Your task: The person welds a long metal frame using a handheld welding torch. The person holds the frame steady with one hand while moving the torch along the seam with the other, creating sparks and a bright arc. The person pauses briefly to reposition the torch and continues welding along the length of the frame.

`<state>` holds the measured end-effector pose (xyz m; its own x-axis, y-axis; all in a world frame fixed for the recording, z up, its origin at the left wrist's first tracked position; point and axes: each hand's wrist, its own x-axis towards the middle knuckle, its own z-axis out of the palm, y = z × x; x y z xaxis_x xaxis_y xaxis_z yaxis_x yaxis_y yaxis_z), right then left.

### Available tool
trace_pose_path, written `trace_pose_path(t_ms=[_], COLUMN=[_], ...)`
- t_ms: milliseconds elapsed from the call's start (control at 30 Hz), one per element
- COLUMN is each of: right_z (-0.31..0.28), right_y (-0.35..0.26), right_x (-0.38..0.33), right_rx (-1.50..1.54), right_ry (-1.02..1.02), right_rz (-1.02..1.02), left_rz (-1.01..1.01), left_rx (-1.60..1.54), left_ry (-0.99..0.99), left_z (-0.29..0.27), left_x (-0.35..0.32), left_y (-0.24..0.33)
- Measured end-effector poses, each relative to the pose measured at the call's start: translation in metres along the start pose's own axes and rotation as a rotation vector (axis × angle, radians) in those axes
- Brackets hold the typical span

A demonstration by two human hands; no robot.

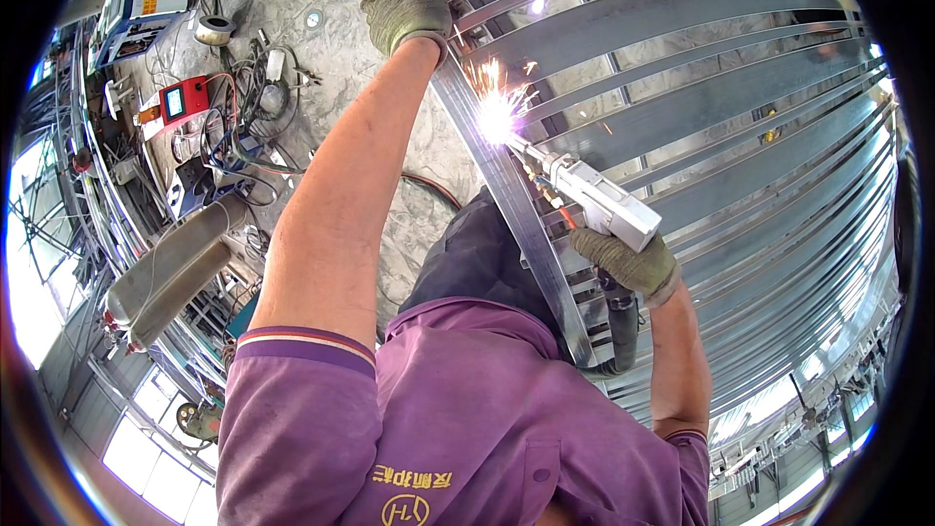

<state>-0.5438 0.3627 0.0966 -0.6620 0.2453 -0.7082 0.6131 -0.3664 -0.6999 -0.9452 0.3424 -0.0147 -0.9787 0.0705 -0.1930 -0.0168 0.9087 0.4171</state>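
My right hand (628,263), in a grey-green knit glove, is wrapped round the grip of a white and silver handheld welding gun (606,197). Its nozzle points up and left at a long metal rail (506,185), where a bright white arc (497,120) throws orange sparks. Across the upper part of that rail lies my left hand (404,15), gloved alike, with fingers curled over the metal. Many flat grey metal slats (643,19) run off to the right from the rail. A thick black hose (621,326) hangs below the gun's grip.
On the concrete floor to the left are a red box with a screen (183,100), a blue and white machine (146,5), a roll of tape (214,30) and tangled cables (258,88). Long metal channels (175,268) lie lower left. A cable (433,187) crosses the floor near my legs.
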Motion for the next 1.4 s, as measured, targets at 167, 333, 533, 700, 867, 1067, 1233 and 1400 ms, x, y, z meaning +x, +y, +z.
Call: trace_pose_path(t_ms=[167, 333, 533, 700, 867, 1067, 1233, 1400], right_z=[-0.002, 0.0, -0.001, -0.001, 0.0, 0.004, 0.006, -0.004], right_y=[0.008, 0.006, 0.012, 0.004, 0.001, 0.013, -0.01, -0.004], right_x=[0.0, -0.001, -0.002, -0.006, -0.007, -0.008, -0.02, -0.018], right_rx=[0.026, 0.035, 0.007, -0.002, 0.041, -0.07, 0.036, 0.041], right_ry=[-0.016, 0.007, 0.008, 0.007, 0.0, 0.04, 0.075, 0.09], right_rz=[-0.07, -0.044, -0.054, -0.015, -0.032, -0.068, 0.126, 0.027], left_rz=[-0.023, -0.02, -0.008, -0.008, -0.001, -0.018, -0.022, -0.022], left_rx=[-0.029, -0.005, 0.014, 0.025, 0.049, 0.032, 0.023, -0.003], left_ry=[-0.04, -0.026, -0.029, -0.025, 0.035, -0.019, -0.018, 0.0], left_z=[-0.004, -0.001, -0.001, 0.002, 0.007, -0.002, -0.006, -0.002], left_x=[-0.001, 0.0, 0.0, 0.004, 0.003, 0.0, -0.001, 0.001], left_y=[0.003, 0.002, 0.0, -0.001, -0.001, 0.004, 0.005, -0.002])
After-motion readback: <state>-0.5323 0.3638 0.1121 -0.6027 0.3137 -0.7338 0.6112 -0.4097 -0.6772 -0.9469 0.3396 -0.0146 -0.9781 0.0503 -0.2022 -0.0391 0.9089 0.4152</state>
